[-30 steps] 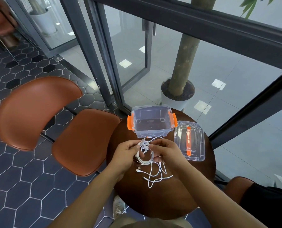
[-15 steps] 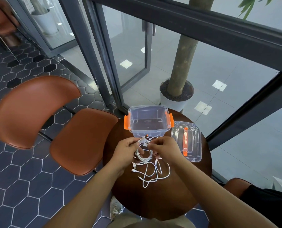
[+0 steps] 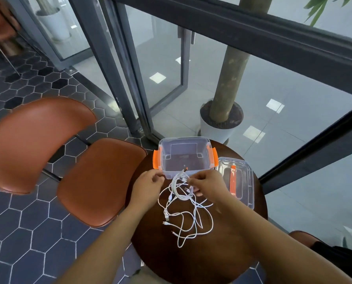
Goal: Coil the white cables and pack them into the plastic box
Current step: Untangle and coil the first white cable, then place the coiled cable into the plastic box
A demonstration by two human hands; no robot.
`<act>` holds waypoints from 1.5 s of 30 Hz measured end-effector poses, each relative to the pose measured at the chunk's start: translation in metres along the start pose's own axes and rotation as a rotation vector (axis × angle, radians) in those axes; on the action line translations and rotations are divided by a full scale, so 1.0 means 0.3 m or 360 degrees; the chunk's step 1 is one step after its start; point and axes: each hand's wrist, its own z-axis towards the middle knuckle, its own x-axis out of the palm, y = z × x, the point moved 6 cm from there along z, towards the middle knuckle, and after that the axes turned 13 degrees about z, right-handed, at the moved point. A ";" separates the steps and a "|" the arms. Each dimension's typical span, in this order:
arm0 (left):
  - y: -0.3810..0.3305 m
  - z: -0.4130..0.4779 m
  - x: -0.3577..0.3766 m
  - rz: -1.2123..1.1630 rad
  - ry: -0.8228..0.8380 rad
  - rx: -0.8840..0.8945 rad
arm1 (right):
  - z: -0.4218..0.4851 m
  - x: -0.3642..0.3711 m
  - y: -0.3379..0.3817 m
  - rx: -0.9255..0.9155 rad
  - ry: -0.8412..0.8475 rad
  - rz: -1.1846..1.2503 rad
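White cables [image 3: 177, 191] are lying tangled on the round dark wooden table [image 3: 191, 261], just in front of the clear plastic box [image 3: 183, 138]. The right hand [image 3: 209, 185] is pinching the gathered upper loops; its fingertips are hiding the grip point. The left hand [image 3: 147, 186] is sitting just beside the bundle with fingers curled. Whether it is holding a strand cannot be told, since the thin wire is blurring there. Half a second ago it was at the coil; now a gap is showing, and more slack is spreading toward the near edge. The box is showing orange latches, its transparent lid [image 3: 242, 181] lying to the right, partly behind the right hand. A smooth tan leather chair [image 3: 101, 181] is standing to the left.
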 end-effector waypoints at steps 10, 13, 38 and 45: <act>0.024 0.352 0.053 0.0946 -0.0185 0.0618 | 0.289 0.052 0.003 0.0165 -0.0356 -0.0021; 0.044 0.404 0.105 0.1118 -0.0203 0.0710 | 0.374 0.045 0.012 0.0142 -0.0397 -0.0125; 0.447 0.627 0.371 0.1170 -0.0108 0.0245 | 0.781 0.140 -0.183 0.0123 -0.0045 -0.0903; 0.500 0.635 0.417 0.1211 -0.0203 0.0230 | 0.849 0.182 -0.211 0.0125 -0.0014 -0.1069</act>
